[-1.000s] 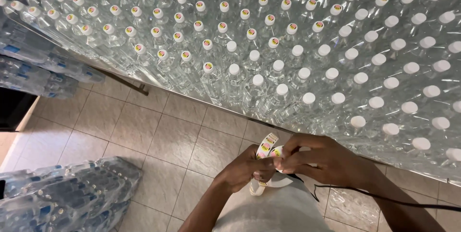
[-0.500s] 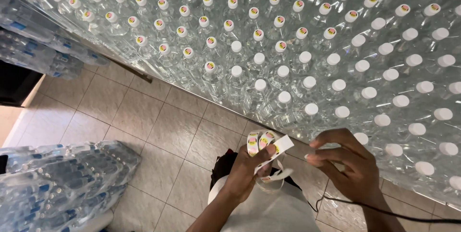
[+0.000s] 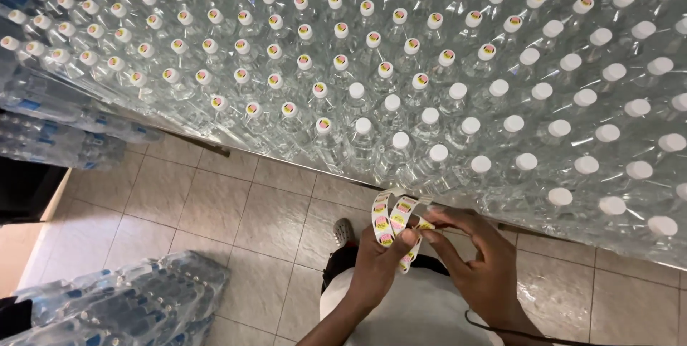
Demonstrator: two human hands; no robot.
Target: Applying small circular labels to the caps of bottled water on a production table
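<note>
Currently: left hand (image 3: 378,264) grasping sticker strip (image 3: 392,218); right hand (image 3: 481,264) pinching its end; unstickered bottles (image 3: 438,154) just beyond, near tabletop edge (image 3: 501,228).

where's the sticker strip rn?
Head view, lower centre: the sticker strip loops over the left hand, with the right hand pinching its end, just below the near edge of the bottles.

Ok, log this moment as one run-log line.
left hand: holds sticker strip | right hand: fingers at strip | capped bottles ahead, part stickered
</note>
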